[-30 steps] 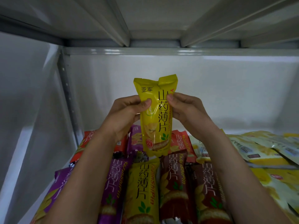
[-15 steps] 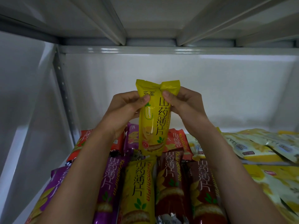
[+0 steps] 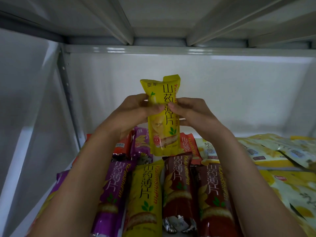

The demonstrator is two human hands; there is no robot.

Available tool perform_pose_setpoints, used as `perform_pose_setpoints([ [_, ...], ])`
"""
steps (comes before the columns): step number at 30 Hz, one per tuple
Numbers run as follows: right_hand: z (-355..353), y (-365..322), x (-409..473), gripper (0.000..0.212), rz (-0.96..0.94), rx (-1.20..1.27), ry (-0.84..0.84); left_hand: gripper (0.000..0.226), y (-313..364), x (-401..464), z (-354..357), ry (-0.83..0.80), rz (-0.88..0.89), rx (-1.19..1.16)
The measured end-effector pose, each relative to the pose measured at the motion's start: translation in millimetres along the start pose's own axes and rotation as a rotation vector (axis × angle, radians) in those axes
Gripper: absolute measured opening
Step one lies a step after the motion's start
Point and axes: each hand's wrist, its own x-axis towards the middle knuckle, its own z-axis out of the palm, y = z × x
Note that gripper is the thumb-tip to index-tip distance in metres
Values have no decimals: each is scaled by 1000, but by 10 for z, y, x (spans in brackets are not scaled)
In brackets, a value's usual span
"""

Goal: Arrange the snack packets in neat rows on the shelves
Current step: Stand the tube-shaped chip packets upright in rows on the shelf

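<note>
I hold a yellow snack packet (image 3: 162,117) upright above the shelf, its printed front facing me. My left hand (image 3: 135,112) grips its left side and my right hand (image 3: 191,113) grips its right side, both thumbs pressed on the front near the middle. Below it lie rows of packets: a purple one (image 3: 111,189), a yellow one (image 3: 145,194), two dark red ones (image 3: 177,189) (image 3: 215,195), and orange (image 3: 186,144) and purple (image 3: 140,142) ones behind.
Flat pale yellow packets (image 3: 266,154) are piled on the right of the shelf. The white back wall (image 3: 222,93) and left side panel (image 3: 25,117) enclose the space. A perforated upright (image 3: 68,93) stands at the back left. The upper shelf's underside (image 3: 157,21) is close overhead.
The yellow packet has turned slightly upright and my thumbs have slid from its upper part down to its middle, closer together. The view has shifted a little.
</note>
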Motion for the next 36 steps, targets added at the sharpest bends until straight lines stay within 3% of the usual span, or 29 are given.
perform_pose_setpoints([
  [3, 13, 51, 64, 28, 85, 10, -12, 48, -70, 157, -42, 6, -95, 92],
  [6, 9, 138, 205, 31, 145, 13, 5, 101, -175, 365, 29, 100, -200, 194],
  [7, 5, 185, 256, 32, 172, 16, 16, 105, -241, 424, 95, 128, -213, 228],
  [11, 39, 563, 415, 53, 325, -39, 103, 94, -639, 558, 378, 102, -188, 364],
  [14, 48, 938, 525, 52, 348, -199, 173, 76, -879, 680, 474, 105, -194, 585],
  [17, 107, 1056, 539, 40, 374, -165, 189, 61, -947, 766, 498, 117, -237, 718],
  [20, 159, 1127, 508, 27, 396, -198, 78, 63, -993, 763, 470, 66, -276, 841],
  [30, 222, 1220, 466, 25, 419, -491, -100, 53, -1136, 654, 527, -53, -304, 1418],
  [36, 94, 1244, 484, 22, 343, -601, -86, 37, -1071, 640, 528, -90, -329, 1488],
])
